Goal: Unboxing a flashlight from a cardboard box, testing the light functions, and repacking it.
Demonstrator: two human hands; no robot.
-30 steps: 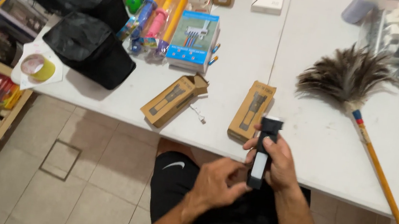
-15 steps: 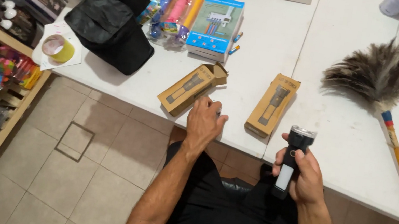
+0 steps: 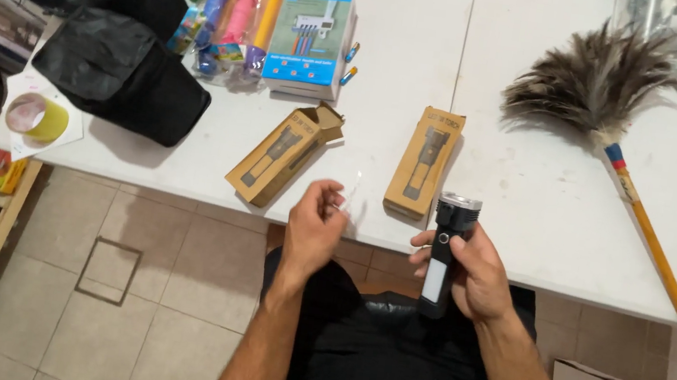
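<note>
My right hand (image 3: 474,271) grips a black flashlight (image 3: 446,246) upright over my lap, its silver head at the table's front edge. My left hand (image 3: 314,232) pinches a small clear plastic piece (image 3: 351,190) just above that edge. On the white table (image 3: 521,197) lie two brown cardboard boxes: one with its end flap open (image 3: 282,153) left of my left hand, one closed (image 3: 424,162) just beyond the flashlight.
A feather duster (image 3: 602,77) with a long orange handle crosses the table's right side. Black bags (image 3: 114,73), a blue product box (image 3: 310,38) and coloured tubes (image 3: 235,15) sit at the back left. A tape roll (image 3: 36,117) rests near the left corner. Tiled floor lies below.
My left hand left the flashlight, reached to the table's edge by the open box, and now holds a small clear piece raised. The flashlight shifted right in my right hand.
</note>
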